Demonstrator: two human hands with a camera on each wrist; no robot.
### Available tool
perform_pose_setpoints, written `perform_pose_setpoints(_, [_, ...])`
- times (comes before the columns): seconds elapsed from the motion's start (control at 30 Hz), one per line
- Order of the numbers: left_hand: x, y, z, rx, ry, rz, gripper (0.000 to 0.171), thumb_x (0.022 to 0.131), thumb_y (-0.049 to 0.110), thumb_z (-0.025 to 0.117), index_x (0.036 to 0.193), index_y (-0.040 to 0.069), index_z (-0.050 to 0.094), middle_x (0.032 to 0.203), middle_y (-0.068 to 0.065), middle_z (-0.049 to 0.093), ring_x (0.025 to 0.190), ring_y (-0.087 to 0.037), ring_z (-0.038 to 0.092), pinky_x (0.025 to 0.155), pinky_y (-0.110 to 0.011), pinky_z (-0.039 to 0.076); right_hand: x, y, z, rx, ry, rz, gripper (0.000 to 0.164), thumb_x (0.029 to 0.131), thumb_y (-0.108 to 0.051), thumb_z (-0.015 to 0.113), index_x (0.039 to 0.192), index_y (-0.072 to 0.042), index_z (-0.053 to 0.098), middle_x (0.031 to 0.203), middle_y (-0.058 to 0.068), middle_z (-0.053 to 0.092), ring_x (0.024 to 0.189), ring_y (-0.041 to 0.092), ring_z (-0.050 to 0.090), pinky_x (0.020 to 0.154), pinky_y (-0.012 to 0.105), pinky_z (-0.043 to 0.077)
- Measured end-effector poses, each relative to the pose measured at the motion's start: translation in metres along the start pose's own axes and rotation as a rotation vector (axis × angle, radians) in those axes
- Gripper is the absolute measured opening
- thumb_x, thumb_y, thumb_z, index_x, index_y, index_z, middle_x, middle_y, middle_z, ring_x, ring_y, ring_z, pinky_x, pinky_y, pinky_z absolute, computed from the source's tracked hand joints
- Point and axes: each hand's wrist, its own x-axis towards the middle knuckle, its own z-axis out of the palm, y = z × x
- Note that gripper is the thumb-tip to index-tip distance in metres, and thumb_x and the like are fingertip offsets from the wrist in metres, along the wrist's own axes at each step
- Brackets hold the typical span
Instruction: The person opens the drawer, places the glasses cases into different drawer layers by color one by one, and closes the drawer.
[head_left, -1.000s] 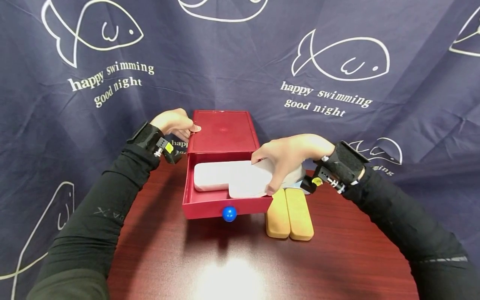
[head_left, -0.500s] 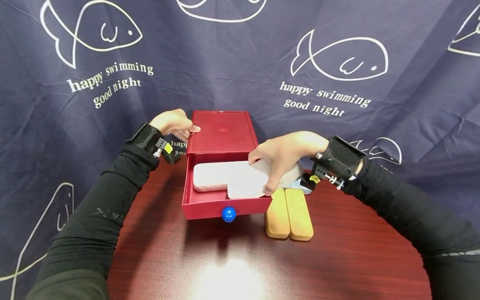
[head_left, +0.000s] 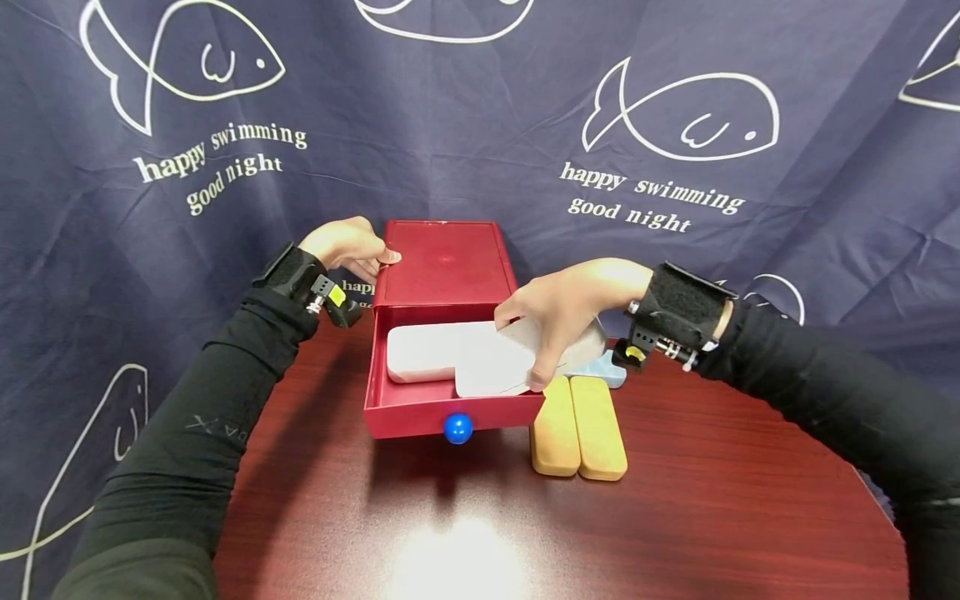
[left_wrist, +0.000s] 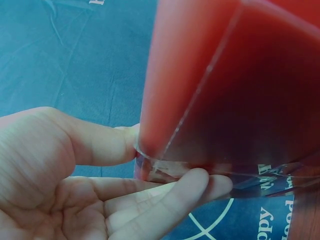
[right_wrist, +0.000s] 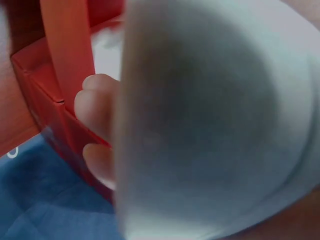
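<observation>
A red drawer box (head_left: 447,268) stands with its drawer (head_left: 408,421) pulled out, a round blue knob (head_left: 458,428) on the front. My left hand (head_left: 351,246) grips the box at its left edge; the left wrist view shows thumb and fingers (left_wrist: 172,202) on either side of that edge. My right hand (head_left: 558,312) holds a long white block with rounded ends (head_left: 487,367), thumb at the near side. Its left end is over the drawer and overlaps another white block (head_left: 420,354) lying inside. In the right wrist view the held block (right_wrist: 210,120) hides most of the hand.
Two yellow rounded blocks (head_left: 597,429) lie side by side on the dark red table (head_left: 697,500), right of the drawer. A light blue block (head_left: 609,369) lies behind them, partly under my right hand. A navy fish-printed cloth (head_left: 480,125) hangs behind the box.
My right wrist and forearm have swung slightly, and the held white block has shifted a little to the left. More of the light blue block shows. The left hand has stayed put.
</observation>
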Motion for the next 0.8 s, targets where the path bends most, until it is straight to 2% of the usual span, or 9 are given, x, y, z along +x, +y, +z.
perform_pose_setpoints(0.27, [-0.001,0.0004,-0.0006,0.003,-0.001,0.0,0.048,0.092,0.022,0.054,0.121,-0.014,0.044,0.115,-0.03,0.056,0.092,-0.029,0.065,0.087,-0.04,0.049,-0.0031,0.0,0.0035,-0.028,0.04,-0.022,0.044,0.064,-0.038,0.079,0.095,-0.019,0.055,0.081,-0.008,0.057,0.074,0.009,0.054,0.067,0.026,0.047])
perform_pose_setpoints(0.43, [-0.0002,-0.0003,-0.0014,0.0,-0.005,-0.001,0.049,0.092,0.022,0.055,0.122,-0.014,0.043,0.115,-0.029,0.056,0.091,-0.028,0.065,0.088,-0.04,0.049,-0.0054,0.0,0.005,0.003,0.039,-0.033,0.047,0.064,-0.035,0.08,0.1,-0.016,0.057,0.085,-0.008,0.059,0.077,0.01,0.055,0.069,0.026,0.048])
perform_pose_setpoints(0.63, [0.0019,-0.0011,-0.0011,-0.004,-0.002,0.001,0.049,0.092,0.022,0.055,0.122,-0.014,0.043,0.116,-0.031,0.055,0.09,-0.027,0.066,0.089,-0.041,0.048,-0.0062,0.0006,0.0017,0.014,0.006,-0.004,0.054,0.064,-0.032,0.082,0.107,-0.016,0.055,0.092,-0.006,0.058,0.084,0.012,0.055,0.073,0.027,0.047])
perform_pose_setpoints(0.8, [0.0006,-0.0005,0.0,-0.018,0.003,0.009,0.048,0.092,0.02,0.055,0.12,-0.015,0.043,0.115,-0.031,0.055,0.084,-0.025,0.067,0.086,-0.04,0.05,-0.0057,0.0017,-0.0012,0.023,-0.021,0.011,0.065,0.063,-0.03,0.083,0.117,-0.016,0.05,0.101,-0.003,0.056,0.091,0.015,0.052,0.077,0.027,0.046])
